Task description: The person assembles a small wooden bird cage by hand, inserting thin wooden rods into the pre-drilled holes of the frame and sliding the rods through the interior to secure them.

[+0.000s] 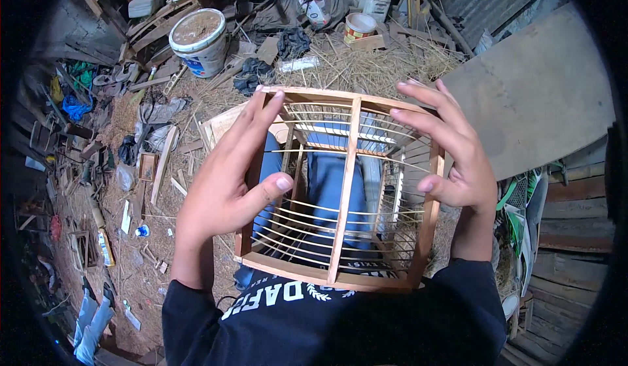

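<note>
A small wooden cage [346, 192] with a pale timber frame and thin rods rests over my lap, in front of my dark shirt. My left hand [226, 173] grips its left side, fingers stretched along the upper left corner and thumb lying over the rods. On the opposite side, my right hand [454, 150] holds the right frame bar, with fingertips at the far top edge and thumb near the bar. Several rods run across the near part of the face, and one thin rod [314, 151] crosses farther up. Between them is a wide gap, through which blue trousers [337, 186] show.
A white bucket [198, 39] stands at the far left, and a smaller tub [360, 27] at the far middle. A large flat board [530, 91] leans in at right. Straw, wood scraps [163, 163] and plastic bags litter the ground. Wooden planks [575, 215] line the right side.
</note>
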